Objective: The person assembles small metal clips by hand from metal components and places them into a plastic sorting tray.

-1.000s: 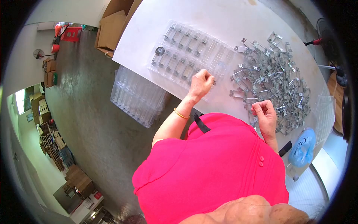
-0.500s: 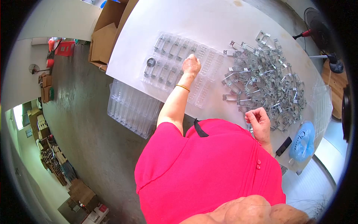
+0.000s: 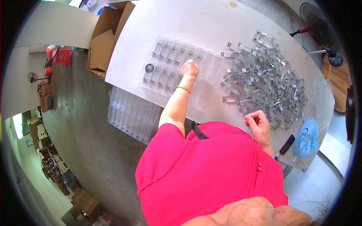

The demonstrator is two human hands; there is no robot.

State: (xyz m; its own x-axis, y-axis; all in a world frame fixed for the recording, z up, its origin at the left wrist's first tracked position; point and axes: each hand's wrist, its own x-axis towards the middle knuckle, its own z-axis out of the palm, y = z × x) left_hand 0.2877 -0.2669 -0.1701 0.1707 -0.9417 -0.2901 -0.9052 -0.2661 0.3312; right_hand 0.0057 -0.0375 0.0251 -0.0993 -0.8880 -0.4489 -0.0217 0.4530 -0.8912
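Note:
My left hand (image 3: pixel 190 69) is over the clear plastic blister tray (image 3: pixel 205 84), its fingers pinched together; what they hold, if anything, is hidden beneath them. Small metal brackets (image 3: pixel 173 51) lie in two rows of slots on the tray's left part, while the slots on its right part show bare. My right hand (image 3: pixel 259 126) is held in front of my body, at the near edge of the bracket pile (image 3: pixel 264 86). Its thumb and fingers are curled together, and I cannot make out anything between them. A dark round piece (image 3: pixel 149 68) sits at the tray's left end.
A stack of clear trays (image 3: pixel 132 115) stands beside the table's near left edge. Cardboard boxes (image 3: pixel 102 45) are at the far left. To the right are a blue plastic-wrapped item (image 3: pixel 306 138), a black strip-like object (image 3: pixel 287 144), more clear plastic (image 3: pixel 322 105) and a fan (image 3: pixel 316 22).
The view has shifted slightly. My left hand stays over the same part of the tray with its fingers pinched. The fingers of my right hand have turned a little to the left.

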